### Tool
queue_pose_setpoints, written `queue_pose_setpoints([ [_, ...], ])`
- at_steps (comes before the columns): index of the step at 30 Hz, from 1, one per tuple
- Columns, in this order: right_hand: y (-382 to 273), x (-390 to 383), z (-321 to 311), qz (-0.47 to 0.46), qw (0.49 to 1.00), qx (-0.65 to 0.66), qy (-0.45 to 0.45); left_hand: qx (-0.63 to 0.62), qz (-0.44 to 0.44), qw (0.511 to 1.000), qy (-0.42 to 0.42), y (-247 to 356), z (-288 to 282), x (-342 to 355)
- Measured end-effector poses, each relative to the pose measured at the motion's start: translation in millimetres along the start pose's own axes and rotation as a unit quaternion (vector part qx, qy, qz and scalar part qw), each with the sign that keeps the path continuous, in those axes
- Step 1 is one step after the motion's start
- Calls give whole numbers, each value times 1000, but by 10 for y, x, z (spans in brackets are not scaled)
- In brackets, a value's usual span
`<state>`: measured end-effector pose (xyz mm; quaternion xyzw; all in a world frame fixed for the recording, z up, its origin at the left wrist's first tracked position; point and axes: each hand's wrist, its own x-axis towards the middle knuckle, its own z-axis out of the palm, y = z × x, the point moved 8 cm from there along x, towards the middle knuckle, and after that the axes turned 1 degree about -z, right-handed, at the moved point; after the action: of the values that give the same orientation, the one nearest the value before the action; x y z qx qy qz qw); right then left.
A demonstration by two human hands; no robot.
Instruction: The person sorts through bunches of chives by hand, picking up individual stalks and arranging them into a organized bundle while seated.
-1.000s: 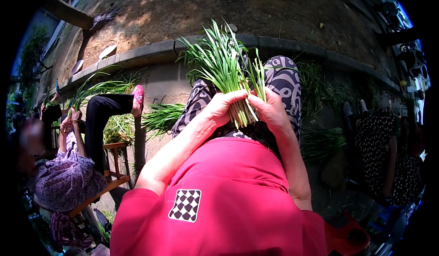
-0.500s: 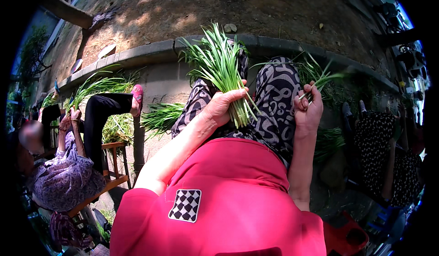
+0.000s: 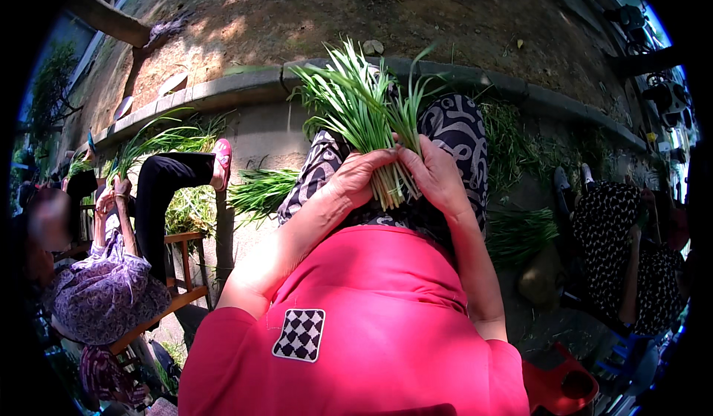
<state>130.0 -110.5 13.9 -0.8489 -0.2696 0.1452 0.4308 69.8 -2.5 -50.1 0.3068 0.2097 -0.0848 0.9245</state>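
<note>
A thick bundle of green garlic chives (image 3: 347, 104) stands over my lap, its pale stem ends pointing toward me. My left hand (image 3: 358, 175) is wrapped round the lower stems. Right beside it, my right hand (image 3: 437, 178) pinches a smaller bunch of garlic chives (image 3: 406, 115) against the bundle's right side. Both hands meet at the stems, and the two lots of leaves fan out away from me. The right fingertips are partly hidden behind the stems.
More cut chives (image 3: 264, 188) lie on the ground at my left, with another pile (image 3: 523, 234) at my right. A person in a purple patterned top (image 3: 108, 290) sits at left handling greens. A concrete kerb (image 3: 245, 87) runs ahead. A red plastic stool (image 3: 561, 382) stands at lower right.
My right hand has moved left and inward from beside my right knee, bringing its small bunch up against the bundle. My left hand has stayed in place round the stems.
</note>
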Motion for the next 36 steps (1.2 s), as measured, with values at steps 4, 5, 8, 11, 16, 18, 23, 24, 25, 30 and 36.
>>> queue_pose_setpoints([
  [4, -8, 5, 29, 1, 999, 36, -26, 1, -7, 1000, -20, -10, 9, 6],
  [5, 28, 17, 51, -13, 996, 87, -19, 3, 2, 1000, -18, 5, 32, 6],
  [8, 27, 25, 54, -28, 977, 210, -16, 11, 18, 1000, -22, 29, 71, 14],
  [11, -29, 21, 84, -16, 962, 267, -50, 19, 24, 999, -34, 20, -20, 75],
  [16, -83, 11, 87, -28, 961, 267, -62, 10, 16, 999, -27, 42, 57, 26],
  [18, 3, 23, 117, -4, 940, 330, -88, 5, 22, 999, -25, 54, 55, 26],
  [23, 263, 62, -10, 17, 909, 416, -30, 29, 2, 1000, 6, 45, 3, 23],
  [24, 370, 50, -148, 60, 902, 427, 25, 25, 12, 1000, -2, 70, 37, 6],
  [25, 476, 16, -311, 103, 891, 435, 80, 21, 16, 1000, -2, 68, 29, 9],
  [30, 994, -142, -1008, 12, 545, 808, 225, 8, 19, 1000, -8, 48, 16, 55],
  [36, 650, -134, -608, 104, 693, 706, 106, 8, 9, 1000, -3, 38, 43, 48],
])
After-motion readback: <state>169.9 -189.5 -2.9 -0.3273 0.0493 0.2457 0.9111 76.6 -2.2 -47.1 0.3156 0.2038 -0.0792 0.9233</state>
